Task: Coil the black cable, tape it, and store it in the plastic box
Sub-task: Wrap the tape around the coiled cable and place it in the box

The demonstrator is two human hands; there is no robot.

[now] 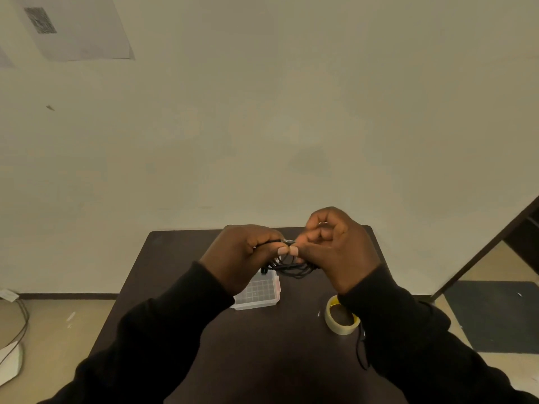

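Above the dark table (262, 345), both my hands hold the black cable (291, 269), bunched in loose loops between them. My left hand (242, 255) pinches a strand near a small plug end, thumb against the thumb of my right hand (335, 252), which also grips the bundle. The loops hang just below my fingers. A clear plastic box (259, 293) with a gridded inside stands on the table under my left hand, partly hidden by the wrist. A roll of yellowish tape (339, 317) lies flat to the right, beside my right sleeve.
The table is small and set against a plain wall. A thin black cord (361, 348) hangs from my right sleeve. Grey wires (20, 325) trail on the floor at left. A dark mat (493, 316) and a dark frame stand at right.
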